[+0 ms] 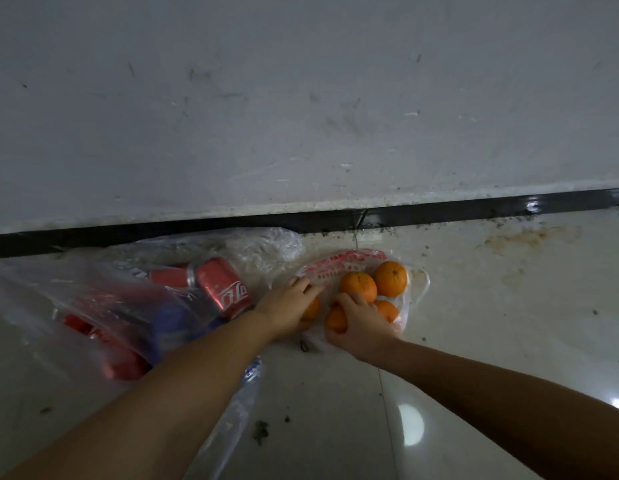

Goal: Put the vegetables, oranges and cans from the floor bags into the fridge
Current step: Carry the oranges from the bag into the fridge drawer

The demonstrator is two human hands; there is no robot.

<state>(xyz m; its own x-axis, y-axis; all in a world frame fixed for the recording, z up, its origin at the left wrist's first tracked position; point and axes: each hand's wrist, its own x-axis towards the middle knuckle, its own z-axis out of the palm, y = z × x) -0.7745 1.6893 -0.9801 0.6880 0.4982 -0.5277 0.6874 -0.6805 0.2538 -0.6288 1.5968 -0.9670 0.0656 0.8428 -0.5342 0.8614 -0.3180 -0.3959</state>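
A person's 2 hands are reaching into a thin clear bag of oranges lying on a glossy tiled floor close to a scuffed white wall with a black skirting strip. The left hand is lying fingers-forward over the bag's mouth, covering 1 orange; whether it is gripping the fruit cannot be told. The right hand is curling its fingers around another orange. 3 more oranges are sitting beside it in the bag, whose red printing is too small to read. Just to the left, a second clear bag is holding red cans, the uppermost carrying white Coca-Cola lettering in Chinese script.
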